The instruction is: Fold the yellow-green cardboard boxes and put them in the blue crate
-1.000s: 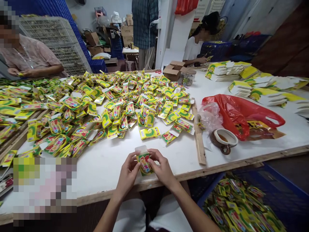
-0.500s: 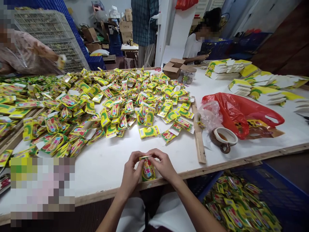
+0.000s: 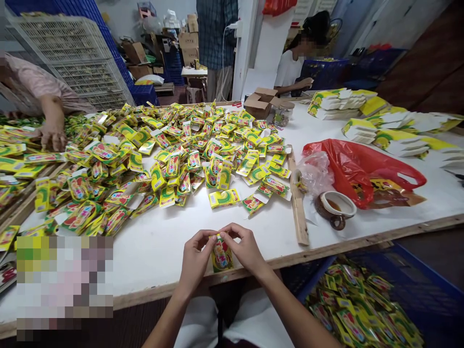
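Note:
A small yellow and green packet [image 3: 222,255] stands upright at the near edge of the white table [image 3: 163,251]. My left hand [image 3: 195,260] and my right hand [image 3: 245,249] both pinch its top, fingertips meeting above it. A wide heap of the same packets [image 3: 159,154] covers the table beyond my hands. The closest loose ones lie at the heap's near fringe [image 3: 225,198].
A wooden strip [image 3: 297,203], a brown cup [image 3: 335,208] and a red plastic bag [image 3: 357,171] lie to the right. Stacked flat cartons [image 3: 366,125] sit far right. A blue crate of packets [image 3: 362,309] stands below the table. Another person's hand [image 3: 52,135] rests on the heap at left.
The packet's white top flap has been folded down and my fingertips have closed together over it. The person at left has reached a hand down onto the heap.

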The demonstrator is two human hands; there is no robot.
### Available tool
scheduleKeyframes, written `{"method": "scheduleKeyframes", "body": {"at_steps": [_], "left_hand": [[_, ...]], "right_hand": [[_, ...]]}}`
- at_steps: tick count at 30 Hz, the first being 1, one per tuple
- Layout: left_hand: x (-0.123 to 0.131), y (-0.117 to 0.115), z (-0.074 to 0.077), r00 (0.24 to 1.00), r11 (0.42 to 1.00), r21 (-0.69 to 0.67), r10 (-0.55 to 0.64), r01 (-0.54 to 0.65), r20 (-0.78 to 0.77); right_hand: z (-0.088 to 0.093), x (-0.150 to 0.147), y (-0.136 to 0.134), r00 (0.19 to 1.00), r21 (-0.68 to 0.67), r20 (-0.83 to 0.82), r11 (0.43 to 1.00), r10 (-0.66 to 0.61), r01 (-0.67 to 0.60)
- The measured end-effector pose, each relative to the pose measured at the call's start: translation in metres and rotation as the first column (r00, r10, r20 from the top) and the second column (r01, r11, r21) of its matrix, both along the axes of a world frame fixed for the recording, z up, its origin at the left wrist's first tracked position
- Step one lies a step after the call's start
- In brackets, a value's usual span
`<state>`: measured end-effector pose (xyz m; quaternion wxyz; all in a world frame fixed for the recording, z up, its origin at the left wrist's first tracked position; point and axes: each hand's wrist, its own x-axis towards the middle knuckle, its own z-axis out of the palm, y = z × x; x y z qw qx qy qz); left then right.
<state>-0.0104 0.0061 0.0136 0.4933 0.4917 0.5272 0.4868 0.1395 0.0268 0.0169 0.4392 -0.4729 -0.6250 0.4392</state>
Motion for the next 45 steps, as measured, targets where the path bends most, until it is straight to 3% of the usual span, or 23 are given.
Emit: {"method": "scheduleKeyframes", "body": {"at_steps": [6, 9, 11, 14, 16, 18, 21, 23, 26, 29, 31, 35, 40, 45], "left_hand": [[-0.003, -0.008, -0.002, 0.999, 0.998, 0.055, -0.033, 0.035, -0.041], [-0.004, -0.006, 0.004, 0.99, 0.992, 0.068, -0.095, 0.103, -0.105], [-0.005, 0.003, 0.008, 0.976, 0.987, 0.094, -0.113, 0.132, -0.185], [-0.005, 0.036, 0.006, 0.906, 0.963, 0.189, -0.099, 0.191, -0.411], [-0.002, 0.068, 0.001, 0.829, 0.947, 0.217, -0.079, 0.235, -0.554], [0.003, 0.099, -0.005, 0.789, 0.949, 0.204, -0.07, 0.242, -0.61], [0.007, 0.122, -0.008, 0.796, 0.957, 0.174, -0.082, 0.23, -0.6], [0.007, 0.115, -0.006, 0.808, 0.964, 0.144, -0.1, 0.224, -0.581], [0.004, 0.076, -0.006, 0.854, 0.971, 0.08, -0.157, 0.226, -0.497], [0.002, 0.034, -0.01, 0.946, 0.967, -0.004, -0.248, 0.253, -0.208], [0.001, 0.015, -0.013, 0.958, 0.959, -0.041, -0.281, 0.279, -0.053], [-0.004, 0.003, -0.014, 0.961, 0.96, -0.064, -0.275, 0.274, -0.013], [-0.006, -0.002, -0.006, 0.98, 0.986, -0.021, -0.159, 0.163, 0.118], [-0.011, -0.006, -0.009, 0.97, 0.97, -0.015, -0.242, 0.243, 0.034]], "right_hand": [[-0.011, -0.005, -0.007, 0.991, -0.042, -0.129, 0.998, 0.034, -0.04], [0.005, 0.018, -0.011, 0.998, -0.037, -0.053, 0.999, -0.032, 0.03], [0.024, 0.056, -0.018, 0.992, -0.054, 0.081, 0.994, -0.095, 0.1], [0.054, 0.125, -0.034, 0.919, -0.104, 0.389, 0.987, -0.073, 0.122], [0.069, 0.156, -0.044, 0.849, -0.089, 0.521, 0.983, -0.089, 0.158], [0.075, 0.163, -0.05, 0.832, -0.103, 0.548, 0.981, -0.083, 0.165], [0.066, 0.135, -0.047, 0.897, -0.166, 0.441, 0.982, -0.006, 0.088], [0.049, 0.106, -0.038, 0.947, -0.154, 0.321, 0.986, -0.01, 0.062], [0.016, 0.065, -0.022, 0.99, -0.131, 0.08, 0.983, -0.118, 0.128], [-0.011, 0.032, -0.009, 0.974, -0.152, -0.141, 0.976, -0.178, 0.157], [-0.021, 0.017, -0.004, 0.965, -0.146, -0.193, 0.978, -0.179, 0.152], [-0.023, 0.004, -0.003, 0.976, -0.106, -0.181, 0.989, -0.119, 0.1], [-0.022, 0.008, -0.006, 0.987, -0.087, -0.159, 0.996, 0.001, -0.015], [-0.023, 0.012, -0.007, 0.99, -0.098, -0.104, 0.99, 0.094, -0.104]]}}
